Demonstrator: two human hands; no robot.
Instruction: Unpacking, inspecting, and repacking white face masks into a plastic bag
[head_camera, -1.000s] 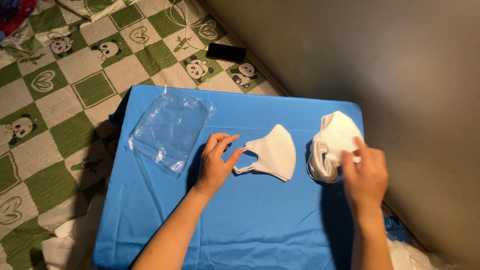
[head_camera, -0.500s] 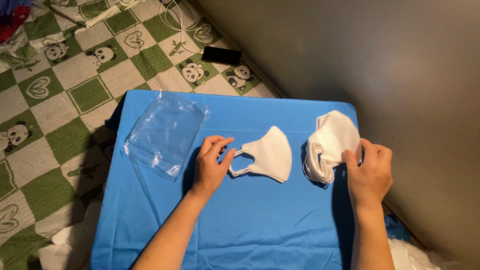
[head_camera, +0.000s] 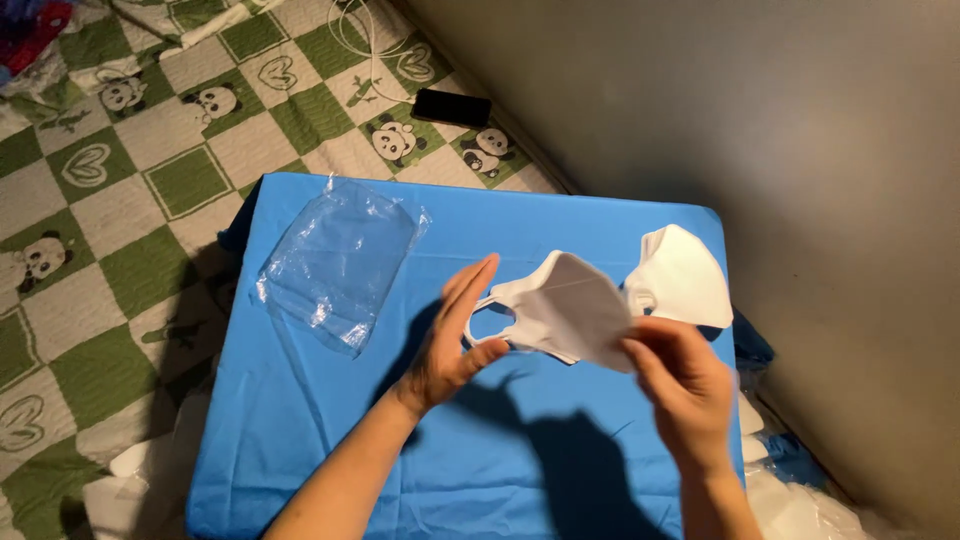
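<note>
Green-and-cream checked bedding printed with pandas and hearts fills the left side, and a black phone lies on it near the top. A bright blue cloth covers a low table beside it. On the cloth's left part lies a clear plastic bag, crumpled and flat. Next comes the left hand, raised above the cloth with its fingers straight and close together, the thumb hooked against the ear loop of a white face mask. The mask is held up off the cloth, between the two hands, its cupped side turned toward the camera. The right hand pinches the mask's lower right edge between thumb and fingertips. Just behind and to the right of the held mask, a stack of white masks rests on the cloth near its right edge. A grey wall runs along the far right.
</note>
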